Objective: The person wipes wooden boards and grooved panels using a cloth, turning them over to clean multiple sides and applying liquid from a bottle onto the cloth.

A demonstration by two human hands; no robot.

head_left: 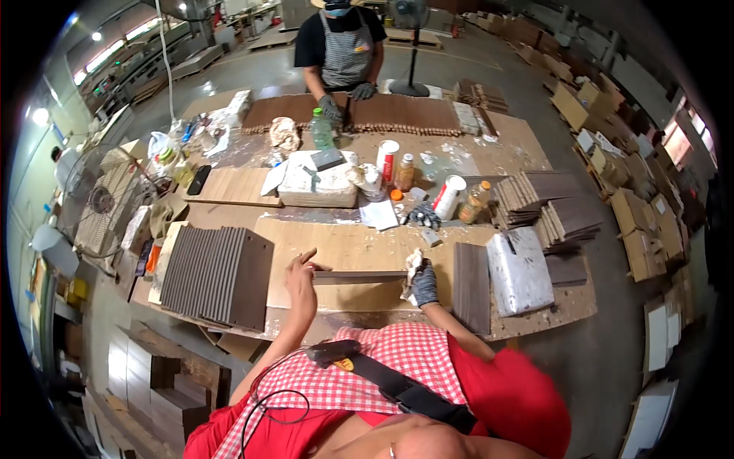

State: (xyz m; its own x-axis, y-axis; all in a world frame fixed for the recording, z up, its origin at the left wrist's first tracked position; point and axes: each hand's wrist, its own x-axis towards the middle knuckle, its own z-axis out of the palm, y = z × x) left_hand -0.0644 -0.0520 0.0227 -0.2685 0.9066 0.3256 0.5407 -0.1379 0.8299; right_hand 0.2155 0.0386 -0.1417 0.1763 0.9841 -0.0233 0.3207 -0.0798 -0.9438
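Note:
A narrow dark wooden board [359,278] stands on its long side, edge up, just in front of me. My bare left hand [301,277] grips its left end, index finger stretched out. At the other end, my right hand [424,286], in a grey knitted glove, is closed on a crumpled white rag [414,268] pressed against the board. Right of that hand lies a dark panel [470,284]. A row of dark panels [205,271] stands on edge left of my left hand. Beneath the board is a pale wooden sheet [344,241].
Beyond the board are a white foam block [317,183], white-and-red canisters [449,196], bottles [475,201] and a spare glove [425,215]. A white wrapped block [520,271] and stacked boards [547,203] stand at right. Across the table, a gloved co-worker [342,57] handles brown panels.

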